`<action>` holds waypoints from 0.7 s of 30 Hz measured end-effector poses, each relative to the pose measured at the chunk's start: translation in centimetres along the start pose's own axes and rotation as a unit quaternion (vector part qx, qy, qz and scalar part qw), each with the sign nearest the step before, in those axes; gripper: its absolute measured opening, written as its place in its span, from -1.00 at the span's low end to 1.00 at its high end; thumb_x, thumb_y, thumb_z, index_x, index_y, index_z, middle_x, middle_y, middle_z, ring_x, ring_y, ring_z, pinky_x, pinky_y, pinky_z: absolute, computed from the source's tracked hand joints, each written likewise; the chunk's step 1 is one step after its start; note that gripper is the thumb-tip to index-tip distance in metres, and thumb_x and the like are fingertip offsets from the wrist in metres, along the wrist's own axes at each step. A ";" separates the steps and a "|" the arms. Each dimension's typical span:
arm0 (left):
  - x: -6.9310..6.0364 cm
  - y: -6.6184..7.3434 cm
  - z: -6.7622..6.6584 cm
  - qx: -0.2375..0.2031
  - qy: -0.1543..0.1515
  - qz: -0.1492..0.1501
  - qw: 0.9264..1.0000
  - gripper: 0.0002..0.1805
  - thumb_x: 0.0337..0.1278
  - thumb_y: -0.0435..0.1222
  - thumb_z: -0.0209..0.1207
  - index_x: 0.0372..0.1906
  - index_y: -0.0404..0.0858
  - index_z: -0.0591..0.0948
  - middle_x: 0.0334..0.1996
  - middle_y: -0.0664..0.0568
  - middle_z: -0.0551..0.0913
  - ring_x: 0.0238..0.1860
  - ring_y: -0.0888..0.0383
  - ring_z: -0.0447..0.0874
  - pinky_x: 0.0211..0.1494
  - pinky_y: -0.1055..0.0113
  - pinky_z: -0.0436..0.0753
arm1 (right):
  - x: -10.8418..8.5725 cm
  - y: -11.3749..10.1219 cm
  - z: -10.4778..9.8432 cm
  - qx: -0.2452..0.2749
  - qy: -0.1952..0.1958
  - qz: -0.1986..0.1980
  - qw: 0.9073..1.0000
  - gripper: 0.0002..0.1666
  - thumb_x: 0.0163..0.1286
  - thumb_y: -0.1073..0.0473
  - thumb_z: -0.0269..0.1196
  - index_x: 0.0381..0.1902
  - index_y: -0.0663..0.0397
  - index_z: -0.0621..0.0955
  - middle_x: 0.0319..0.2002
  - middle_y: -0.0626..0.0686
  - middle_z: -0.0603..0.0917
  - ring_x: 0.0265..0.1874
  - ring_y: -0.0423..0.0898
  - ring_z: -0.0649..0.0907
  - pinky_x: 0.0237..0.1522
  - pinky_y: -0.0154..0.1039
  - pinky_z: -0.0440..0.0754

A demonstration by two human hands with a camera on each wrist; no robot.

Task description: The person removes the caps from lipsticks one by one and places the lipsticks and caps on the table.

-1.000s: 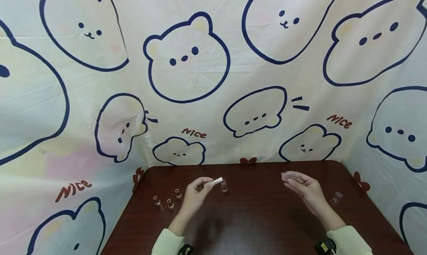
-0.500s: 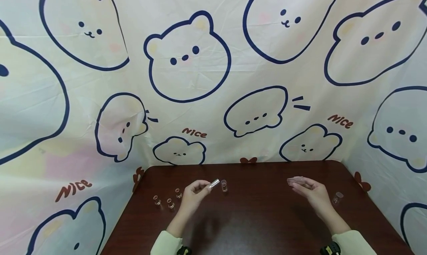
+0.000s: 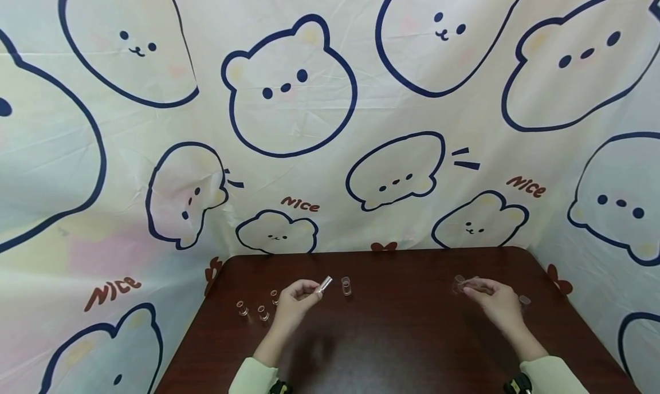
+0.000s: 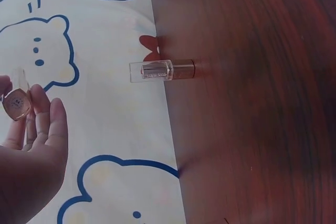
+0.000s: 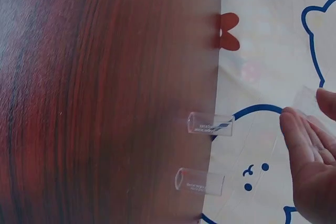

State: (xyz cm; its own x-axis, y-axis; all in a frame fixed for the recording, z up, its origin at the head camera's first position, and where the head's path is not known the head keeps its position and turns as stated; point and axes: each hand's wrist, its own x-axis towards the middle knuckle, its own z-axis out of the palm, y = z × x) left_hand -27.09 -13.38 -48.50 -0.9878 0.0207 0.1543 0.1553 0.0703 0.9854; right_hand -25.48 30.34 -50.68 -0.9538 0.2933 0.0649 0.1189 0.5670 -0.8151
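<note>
My left hand [image 3: 295, 302] pinches a lipstick tube [image 3: 325, 284] with a silvery body, tilted above the table. In the left wrist view its round base [image 4: 18, 104] faces the camera. Just right of that hand a lipstick [image 3: 346, 286] stands upright under a clear cap. My right hand [image 3: 496, 307] pinches a clear cap [image 5: 305, 100] between thumb and fingers, partly hidden by them. Near its fingertips a second clear cap [image 3: 458, 284] stands on the table. Another clear cap [image 3: 524, 301] shows behind the right hand, mostly covered in the head view.
Several small tubes stand at the table's left, among them a tube [image 3: 242, 308] and another tube [image 3: 263, 312]; one is partly behind the left hand. The dark wooden table [image 3: 392, 337] meets a printed cloth [image 3: 330, 176] at its back edge.
My right hand has moved right and slightly down with its clear cap, and a standing cap now shows beside its fingertips. My left hand has shifted a little left, tilting the lipstick tube more upright.
</note>
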 end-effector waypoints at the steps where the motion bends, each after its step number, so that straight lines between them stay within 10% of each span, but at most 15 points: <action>1: 0.0 0.0 -0.1 0.002 0.001 -0.001 1.000 -0.81 0.03 -0.55 0.28 -0.20 -0.52 0.62 -0.37 -0.14 0.66 -0.40 0.20 0.63 -0.31 0.43 0.57 | 0.0 0.1 0.0 -0.010 0.004 -0.004 1.000 -0.34 0.29 -0.13 0.32 0.05 0.37 0.61 0.03 0.33 0.62 -0.03 0.23 0.61 -0.26 -0.05 0.61; 21: -0.5 -0.5 -0.9 0.006 0.047 -0.018 0.999 -0.73 -0.02 -0.51 0.32 -0.18 -0.51 0.56 -0.34 -0.07 0.65 -0.34 0.21 0.63 -0.27 0.44 0.60 | 1.1 3.2 0.4 -0.126 -0.006 -0.034 0.991 -0.51 0.19 0.04 0.41 -0.13 0.37 0.68 -0.21 0.35 0.69 -0.28 0.25 0.66 -0.39 0.04 0.60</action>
State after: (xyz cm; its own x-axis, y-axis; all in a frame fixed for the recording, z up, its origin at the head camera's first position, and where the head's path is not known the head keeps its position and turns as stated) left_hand -26.65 -14.33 -49.01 -0.9891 -0.0761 0.1257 0.1195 0.0810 0.9895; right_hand -26.25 32.12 -53.43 -0.9651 0.2390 0.1067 0.1174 0.7597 -0.6396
